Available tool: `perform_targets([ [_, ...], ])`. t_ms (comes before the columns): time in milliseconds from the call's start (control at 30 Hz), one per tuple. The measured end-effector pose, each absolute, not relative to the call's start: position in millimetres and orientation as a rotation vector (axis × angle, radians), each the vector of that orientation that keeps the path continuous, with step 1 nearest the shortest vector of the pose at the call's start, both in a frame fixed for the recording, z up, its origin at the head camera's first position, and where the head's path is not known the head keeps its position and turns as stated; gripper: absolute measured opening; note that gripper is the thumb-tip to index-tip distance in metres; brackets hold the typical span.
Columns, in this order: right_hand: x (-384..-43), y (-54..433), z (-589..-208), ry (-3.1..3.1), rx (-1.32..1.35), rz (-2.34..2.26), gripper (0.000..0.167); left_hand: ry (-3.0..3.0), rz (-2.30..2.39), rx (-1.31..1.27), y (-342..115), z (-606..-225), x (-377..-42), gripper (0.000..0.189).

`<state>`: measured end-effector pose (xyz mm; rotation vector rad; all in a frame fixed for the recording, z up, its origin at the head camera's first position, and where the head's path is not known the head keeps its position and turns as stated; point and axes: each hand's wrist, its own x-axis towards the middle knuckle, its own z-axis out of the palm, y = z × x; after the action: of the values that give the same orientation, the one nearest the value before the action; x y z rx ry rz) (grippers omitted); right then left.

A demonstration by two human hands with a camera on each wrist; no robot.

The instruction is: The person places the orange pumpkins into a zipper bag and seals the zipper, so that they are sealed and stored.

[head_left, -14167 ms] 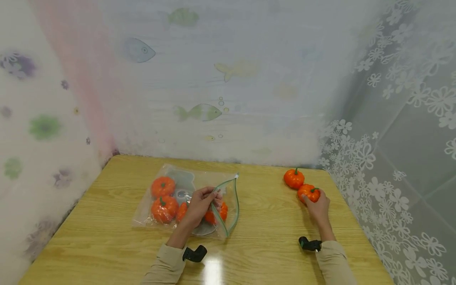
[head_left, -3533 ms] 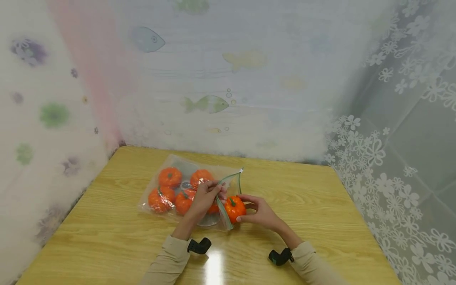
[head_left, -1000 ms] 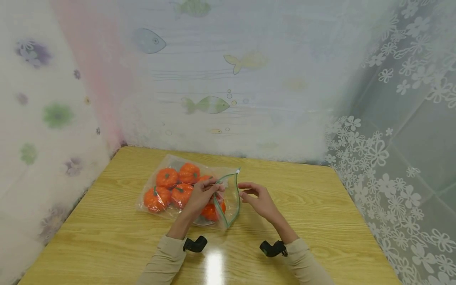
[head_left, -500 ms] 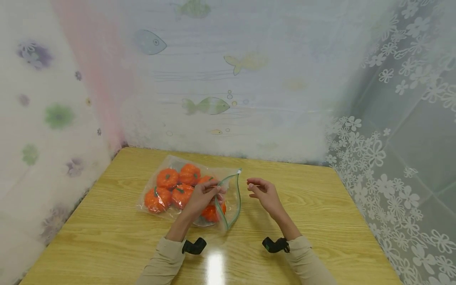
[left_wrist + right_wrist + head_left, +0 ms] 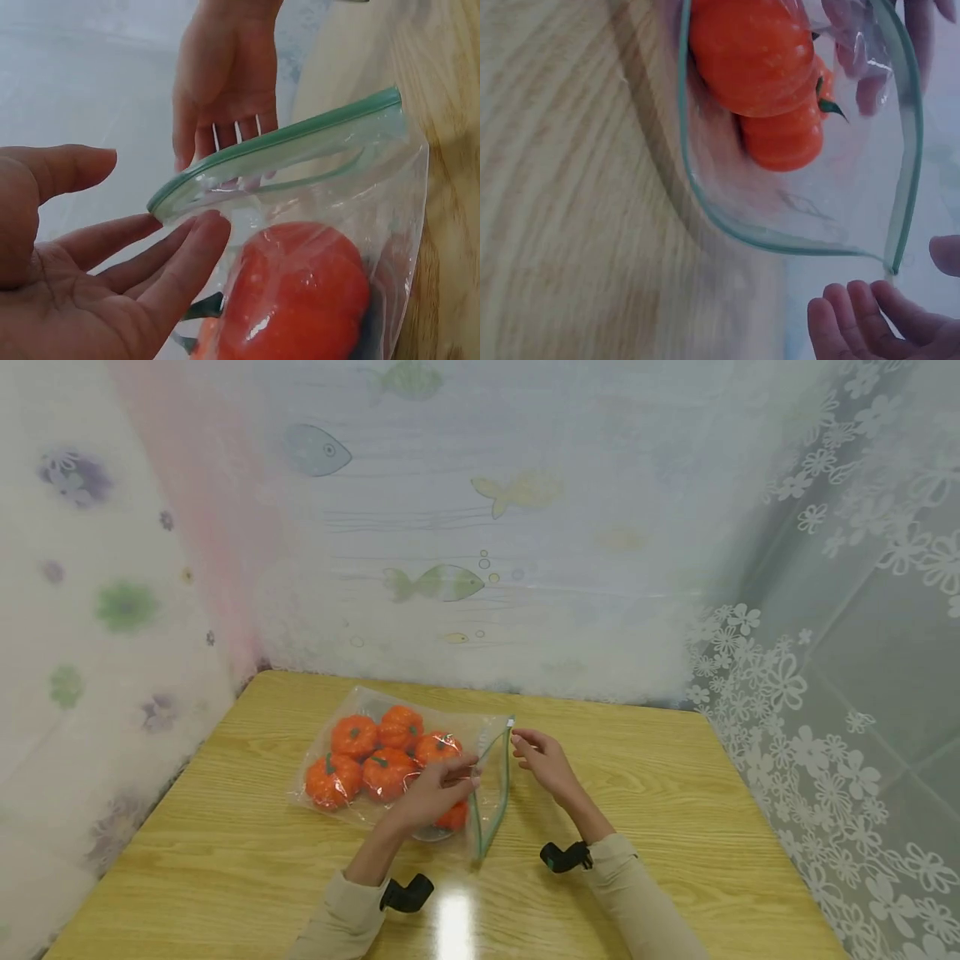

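Observation:
A clear zip bag point(image 5: 491, 827) with a green seal lies on the table, its mouth gaping to the right. Several orange pumpkins point(image 5: 354, 737) with green stems are inside it. My left hand point(image 5: 431, 797) is over the bag near the mouth, partly covering the nearest pumpkin point(image 5: 452, 816). In the left wrist view its thumb stands away from the extended fingers point(image 5: 180, 262), whose tips are right at the bag's film. My right hand point(image 5: 547, 764) is at the far corner of the mouth; in the right wrist view the fingertips point(image 5: 859, 294) are just beside the seal's end, thumb apart.
The wooden table point(image 5: 637, 793) extends to both sides of the bag. A curtain with printed fish point(image 5: 442, 583) stands behind it, and a flowered one point(image 5: 757, 668) at the right. Each wrist wears a black camera mount point(image 5: 407, 893).
The two pumpkins once at the right of the table are in the bag. In the last second my left hand has let go of the bag's edge, while my right has moved beside the far corner.

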<state>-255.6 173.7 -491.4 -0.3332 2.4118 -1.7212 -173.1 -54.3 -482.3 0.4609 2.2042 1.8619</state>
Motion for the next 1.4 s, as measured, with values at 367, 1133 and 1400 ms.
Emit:
perform_targets([
  [367, -278, 157, -485, 2.327, -0.309, -1.784, 0.045, 2.419, 1.89, 0.346, -62, -474, -154, 0.021],
  [1133, -320, 156, -480, 2.259, -0.188, -1.771, 0.035, 1.68, 1.888, 0.023, -23, -522, -122, 0.037],
  [1400, -333, 161, -476, 2.237, -0.179, -1.818, 0.033, 1.404, 2.184, -0.079, -7, -530, -119, 0.029],
])
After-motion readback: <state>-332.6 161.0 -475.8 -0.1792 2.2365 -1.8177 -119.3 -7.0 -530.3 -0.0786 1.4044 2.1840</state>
